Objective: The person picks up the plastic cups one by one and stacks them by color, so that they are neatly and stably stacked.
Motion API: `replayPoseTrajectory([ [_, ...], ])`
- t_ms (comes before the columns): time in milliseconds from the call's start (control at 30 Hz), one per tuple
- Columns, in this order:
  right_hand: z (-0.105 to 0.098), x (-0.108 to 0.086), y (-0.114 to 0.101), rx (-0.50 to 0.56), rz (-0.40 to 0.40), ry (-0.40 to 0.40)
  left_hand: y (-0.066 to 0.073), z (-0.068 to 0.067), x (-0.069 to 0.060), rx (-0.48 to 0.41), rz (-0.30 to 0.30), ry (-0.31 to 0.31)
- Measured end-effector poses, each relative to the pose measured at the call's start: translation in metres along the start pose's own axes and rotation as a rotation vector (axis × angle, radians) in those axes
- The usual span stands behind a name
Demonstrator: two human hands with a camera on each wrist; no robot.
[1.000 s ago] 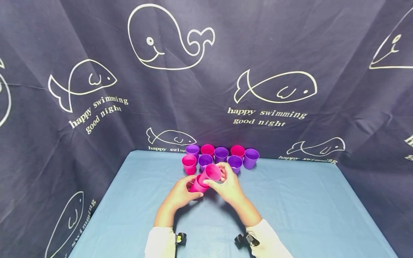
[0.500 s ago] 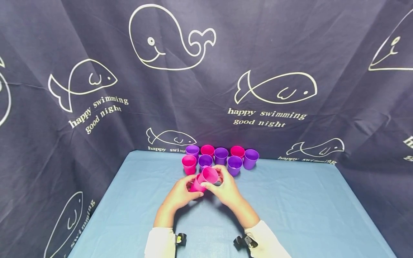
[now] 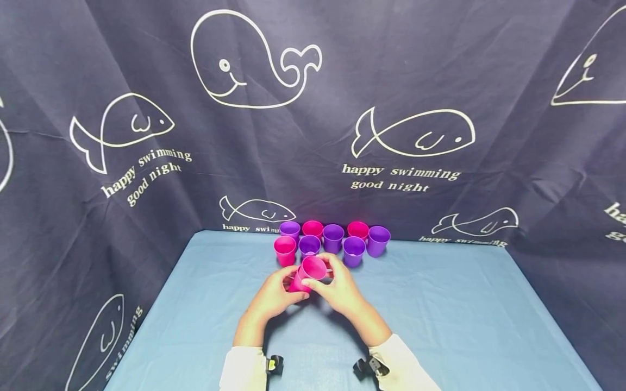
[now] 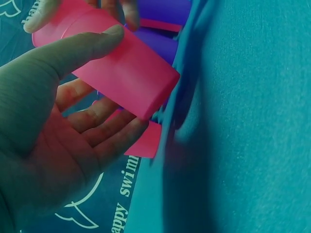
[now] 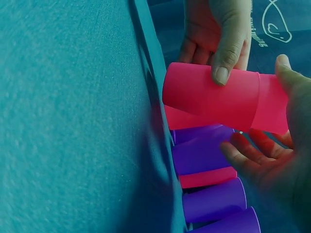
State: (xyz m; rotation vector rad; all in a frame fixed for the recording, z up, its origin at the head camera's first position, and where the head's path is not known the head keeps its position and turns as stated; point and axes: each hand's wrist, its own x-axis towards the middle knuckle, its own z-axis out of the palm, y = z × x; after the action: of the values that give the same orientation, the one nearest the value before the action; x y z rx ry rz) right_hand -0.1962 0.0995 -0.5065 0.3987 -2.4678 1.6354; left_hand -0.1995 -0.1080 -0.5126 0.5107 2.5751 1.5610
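Over the table, my left hand (image 3: 270, 296) holds a pink cup (image 4: 131, 77), its thumb on one side and its fingers on the other. A second pink cup (image 3: 314, 267) sits inside that one, its rim standing out past the lower cup's rim. My right hand (image 3: 339, 288) grips this upper cup near the rim, with the thumb on the near side. Both cups lean together, mouths up and to the right in the head view. The right wrist view shows the seam where the upper cup (image 5: 274, 104) enters the lower one.
Beyond the hands stand several upright cups in two rows, including a pink cup (image 3: 285, 251), a purple cup (image 3: 354, 251) and a purple cup (image 3: 379, 240) at the right end. A dark printed curtain (image 3: 411, 206) rises behind the blue tabletop (image 3: 455, 315).
My right hand has moved left and slightly down, sliding the upper pink cup deeper into the lower one. The left hand has stayed almost still; the standing cups keep their places.
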Motion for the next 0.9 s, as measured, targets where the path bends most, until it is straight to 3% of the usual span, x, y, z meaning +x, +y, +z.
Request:
replayPoseTrajectory([
  [400, 0.0013, 0.0010, 0.0026, -0.062, -0.033, -0.047, 0.0016, 0.0009, 0.0008, -0.045, -0.010, -0.010],
  [700, 0.0014, 0.0019, 0.0022, -0.094, -0.037, -0.068, 0.0043, 0.0006, 0.0029, -0.017, 0.000, -0.003],
  [900, 0.0025, -0.0003, 0.0031, -0.102, -0.035, -0.090, 0.0040, 0.0031, 0.0009, -0.028, -0.025, -0.006],
])
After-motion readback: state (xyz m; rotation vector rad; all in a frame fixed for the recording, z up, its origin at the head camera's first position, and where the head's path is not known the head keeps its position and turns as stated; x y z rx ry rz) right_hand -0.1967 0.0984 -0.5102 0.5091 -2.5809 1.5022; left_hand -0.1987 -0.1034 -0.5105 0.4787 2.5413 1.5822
